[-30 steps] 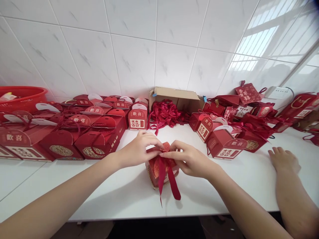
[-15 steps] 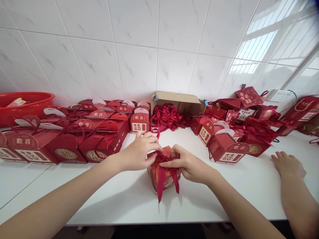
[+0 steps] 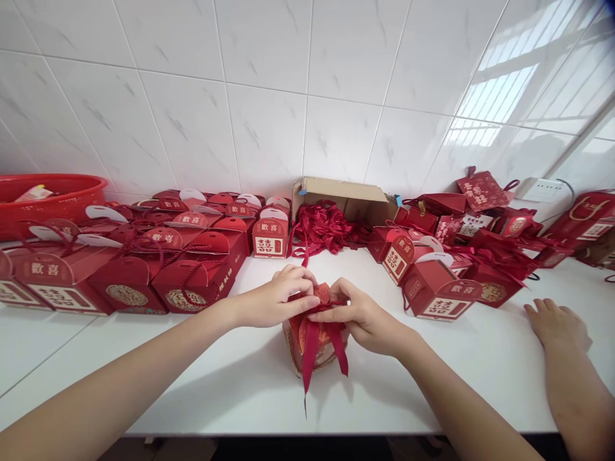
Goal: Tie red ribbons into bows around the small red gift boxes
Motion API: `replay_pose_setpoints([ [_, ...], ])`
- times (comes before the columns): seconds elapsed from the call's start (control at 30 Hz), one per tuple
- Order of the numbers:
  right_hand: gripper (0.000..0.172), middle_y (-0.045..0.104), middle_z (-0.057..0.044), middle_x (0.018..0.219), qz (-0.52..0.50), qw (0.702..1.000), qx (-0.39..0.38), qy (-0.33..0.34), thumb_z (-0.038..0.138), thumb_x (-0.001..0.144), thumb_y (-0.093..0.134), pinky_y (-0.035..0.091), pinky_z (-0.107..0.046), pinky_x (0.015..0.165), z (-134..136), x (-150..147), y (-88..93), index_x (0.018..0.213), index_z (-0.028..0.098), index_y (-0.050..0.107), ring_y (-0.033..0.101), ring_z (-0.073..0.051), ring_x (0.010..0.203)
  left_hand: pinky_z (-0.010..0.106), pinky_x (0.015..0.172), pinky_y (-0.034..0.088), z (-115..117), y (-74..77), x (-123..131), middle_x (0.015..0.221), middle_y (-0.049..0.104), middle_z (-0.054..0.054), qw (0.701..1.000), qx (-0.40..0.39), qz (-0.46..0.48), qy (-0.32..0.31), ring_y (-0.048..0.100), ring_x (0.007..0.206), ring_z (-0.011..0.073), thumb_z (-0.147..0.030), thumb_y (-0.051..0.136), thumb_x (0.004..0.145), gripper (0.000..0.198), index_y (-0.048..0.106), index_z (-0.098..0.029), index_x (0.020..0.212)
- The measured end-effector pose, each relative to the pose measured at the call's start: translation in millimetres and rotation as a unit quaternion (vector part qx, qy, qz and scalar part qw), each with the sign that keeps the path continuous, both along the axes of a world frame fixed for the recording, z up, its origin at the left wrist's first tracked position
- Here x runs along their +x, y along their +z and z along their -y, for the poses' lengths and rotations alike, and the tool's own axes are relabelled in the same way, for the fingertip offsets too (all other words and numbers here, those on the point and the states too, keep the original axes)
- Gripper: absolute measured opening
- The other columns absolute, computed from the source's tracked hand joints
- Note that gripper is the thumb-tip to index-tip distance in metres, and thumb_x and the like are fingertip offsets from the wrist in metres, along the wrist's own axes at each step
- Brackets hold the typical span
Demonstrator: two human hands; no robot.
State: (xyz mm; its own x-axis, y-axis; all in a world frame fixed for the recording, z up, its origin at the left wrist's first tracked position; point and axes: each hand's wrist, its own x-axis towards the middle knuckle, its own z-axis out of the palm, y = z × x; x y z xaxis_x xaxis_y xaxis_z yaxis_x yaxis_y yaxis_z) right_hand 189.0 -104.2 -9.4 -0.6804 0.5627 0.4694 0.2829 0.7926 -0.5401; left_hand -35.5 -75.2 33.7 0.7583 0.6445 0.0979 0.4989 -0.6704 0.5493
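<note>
A small red gift box [image 3: 294,349] with gold cord stands on the white table in front of me. A dark red ribbon [image 3: 311,352] is gathered at its top, and two tails hang down its near side. My left hand [image 3: 283,296] is closed at the left of the gathered part, thumb against bent fingers, pinching the ribbon. From the right, my right hand [image 3: 358,315] pinches the ribbon with its index finger stretched across the front. The fingers partly hide the knot or loops between them.
Rows of red boxes [image 3: 125,282] stand at left, with a red plastic basket [image 3: 52,205] behind. A cardboard box [image 3: 343,187] of loose ribbon [image 3: 324,227] lies against the wall. More red boxes [image 3: 439,291] sit at right. Another person's hand [image 3: 557,323] rests on the table.
My left thumb has come up and closed toward the fingers at the ribbon. My right hand keeps about the same hold. The view has shifted slightly.
</note>
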Motion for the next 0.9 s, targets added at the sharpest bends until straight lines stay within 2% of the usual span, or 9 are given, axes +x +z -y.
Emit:
replay_pose_setpoints([
  [0.17, 0.051, 0.044, -0.006, 0.095, -0.003, 1.000, -0.028, -0.009, -0.002, 0.086, 0.038, 0.051, -0.035, 0.085, 0.8, -0.5, -1.4, 0.115, 0.028, 0.067, 0.050, -0.017, 0.093, 0.036, 0.094, 0.037, -4.5, 8.5, -1.0, 0.115, 0.058, 0.004, 1.000, 0.000, -0.012, -0.022, 0.043, 0.111, 0.0240, -0.047, 0.039, 0.093, 0.040, 0.067, -0.023, 0.078],
  [0.33, 0.051, 0.044, -0.005, 0.092, 0.000, 1.000, -0.022, -0.017, -0.003, 0.084, 0.037, 0.051, -0.031, 0.079, 1.9, -0.5, -0.3, 0.112, 0.027, 0.069, 0.051, -0.016, 0.091, 0.046, 0.097, 0.029, -6.4, 9.4, 3.4, 0.107, 0.062, 0.004, 0.989, 0.139, -0.022, 0.037, 0.042, 0.110, 0.0282, -0.043, 0.056, 0.084, 0.028, 0.058, -0.020, 0.067],
  [0.4, 0.048, 0.047, -0.005, 0.092, -0.020, 0.999, -0.010, -0.024, -0.001, 0.086, 0.038, 0.050, -0.031, 0.077, 2.7, -0.5, 0.8, 0.115, 0.026, 0.066, 0.052, -0.015, 0.088, 0.046, 0.097, 0.030, -5.0, 5.8, 5.2, 0.099, 0.063, 0.004, 0.988, 0.149, -0.007, 0.043, 0.046, 0.105, 0.0264, -0.040, 0.056, 0.084, 0.023, 0.057, -0.020, 0.072],
  [0.5, 0.037, 0.057, -0.005, 0.095, -0.062, 0.996, -0.031, -0.058, 0.008, 0.090, 0.043, 0.050, -0.030, 0.074, 4.7, -0.9, 3.0, 0.120, 0.024, 0.056, 0.055, -0.014, 0.084, 0.037, 0.085, 0.042, -1.2, -1.3, 6.3, 0.092, 0.062, 0.003, 0.996, 0.057, 0.041, 0.053, 0.053, 0.090, 0.0210, -0.040, 0.054, 0.085, 0.019, 0.056, -0.021, 0.084],
  [0.57, 0.030, 0.061, -0.004, 0.094, -0.086, 0.990, -0.059, -0.099, 0.015, 0.090, 0.048, 0.049, -0.028, 0.070, 5.9, -1.6, 4.5, 0.119, 0.023, 0.052, 0.057, -0.014, 0.081, 0.032, 0.076, 0.046, 1.5, -5.5, 6.4, 0.092, 0.061, 0.003, 0.995, -0.016, 0.075, 0.057, 0.056, 0.086, 0.0191, -0.039, 0.054, 0.085, 0.019, 0.056, -0.021, 0.089],
  [0.63, 0.024, 0.062, -0.003, 0.092, -0.086, 0.983, -0.076, -0.141, 0.020, 0.088, 0.053, 0.049, -0.027, 0.067, 6.4, -2.6, 6.0, 0.112, 0.021, 0.054, 0.057, -0.014, 0.077, 0.031, 0.076, 0.047, 3.7, -8.4, 6.6, 0.093, 0.062, 0.003, 0.991, -0.061, 0.104, 0.054, 0.058, 0.087, 0.0185, -0.037, 0.057, 0.084, 0.018, 0.055, -0.021, 0.090],
  [0.73, 0.013, 0.064, -0.003, 0.086, -0.055, 0.974, -0.092, -0.201, 0.028, 0.085, 0.058, 0.047, -0.027, 0.063, 5.9, -4.4, 8.1, 0.095, 0.019, 0.061, 0.055, -0.013, 0.069, 0.031, 0.079, 0.047, 6.0, -10.1, 7.8, 0.092, 0.062, 0.002, 0.984, -0.093, 0.139, 0.054, 0.059, 0.086, 0.0177, -0.033, 0.061, 0.081, 0.017, 0.055, -0.020, 0.088],
  [0.9, 0.021, 0.065, -0.002, 0.077, -0.024, 0.957, -0.152, -0.246, 0.038, 0.085, 0.057, 0.045, -0.027, 0.062, 5.0, -5.9, 9.9, 0.078, 0.018, 0.061, 0.056, -0.014, 0.066, 0.029, 0.076, 0.046, 9.5, -10.0, 11.4, 0.082, 0.060, 0.001, 0.975, -0.112, 0.177, 0.077, 0.057, 0.079, 0.0155, -0.032, 0.062, 0.079, 0.015, 0.056, -0.018, 0.081],
])
